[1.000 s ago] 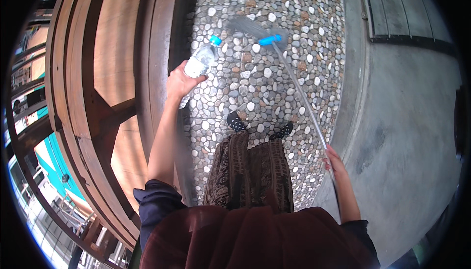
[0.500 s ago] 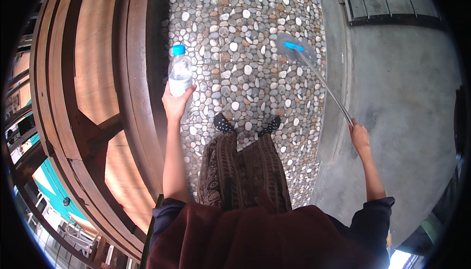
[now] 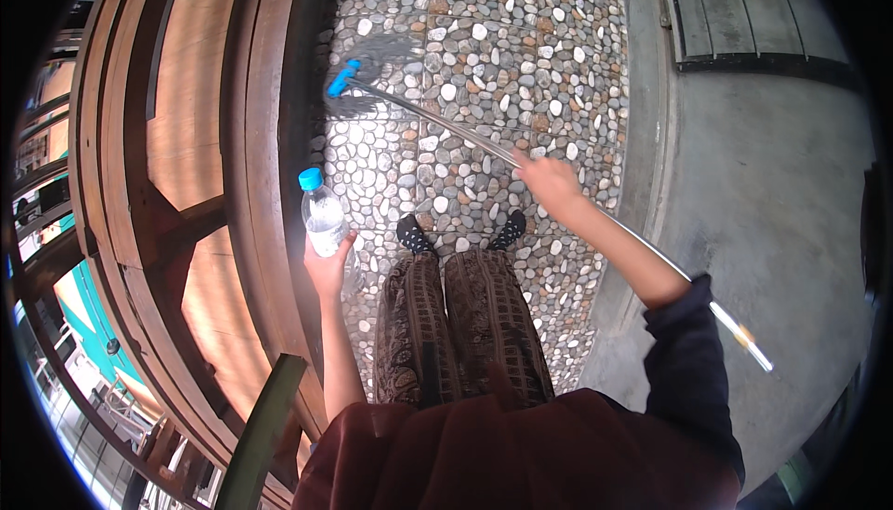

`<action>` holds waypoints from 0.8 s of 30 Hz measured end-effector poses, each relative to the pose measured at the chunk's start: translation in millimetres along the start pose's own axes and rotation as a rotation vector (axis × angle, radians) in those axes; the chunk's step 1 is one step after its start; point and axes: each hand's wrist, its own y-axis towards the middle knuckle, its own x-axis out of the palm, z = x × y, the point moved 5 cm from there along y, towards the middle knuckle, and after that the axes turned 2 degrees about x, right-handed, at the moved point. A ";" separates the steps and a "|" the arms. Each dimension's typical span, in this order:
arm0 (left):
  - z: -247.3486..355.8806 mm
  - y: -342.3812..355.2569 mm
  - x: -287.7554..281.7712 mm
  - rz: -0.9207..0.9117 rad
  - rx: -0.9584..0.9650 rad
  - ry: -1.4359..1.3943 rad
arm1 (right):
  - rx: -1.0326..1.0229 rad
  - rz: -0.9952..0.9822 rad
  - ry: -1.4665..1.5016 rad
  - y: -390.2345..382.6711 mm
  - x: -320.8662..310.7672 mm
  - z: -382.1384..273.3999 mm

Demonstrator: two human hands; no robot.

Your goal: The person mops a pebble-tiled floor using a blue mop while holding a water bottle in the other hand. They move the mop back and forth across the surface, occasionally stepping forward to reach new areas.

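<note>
A clear plastic bottle [image 3: 323, 217] with a blue cap and a white label is in my left hand [image 3: 327, 263]. Its cap is on, and it tilts slightly to the left. My right hand [image 3: 551, 182] is closed around the metal handle of a mop [image 3: 446, 124]. From there the handle slants far and left to a blue clamp and a grey, blurred mop head on the pebble floor [image 3: 479, 73], beside the wooden ledge. The handle's near end sticks out past my right forearm, over the grey concrete.
Brown wooden beams and a ledge [image 3: 260, 138] run along my left. On the right lies smooth grey concrete [image 3: 772, 194] behind a low kerb, with a slatted grey panel [image 3: 735, 3] farther off. My feet in dotted socks [image 3: 414, 233] stand on the pebbles.
The mop head has swept from the right side of the pebbles to the left, by the ledge. My right hand moved left and farther out; my left hand drew the bottle nearer.
</note>
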 end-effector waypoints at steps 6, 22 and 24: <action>21.8 -37.0 33.3 0.066 -0.062 0.008 | 0.115 -0.153 0.007 39.7 60.5 35.3; 36.4 -109.3 217.5 -0.143 -0.021 -0.172 | 0.700 -0.408 -0.392 -313.5 27.9 422.9; 27.7 -115.9 216.9 -0.142 -0.035 -0.168 | 0.705 -0.359 -0.401 -318.7 15.3 415.7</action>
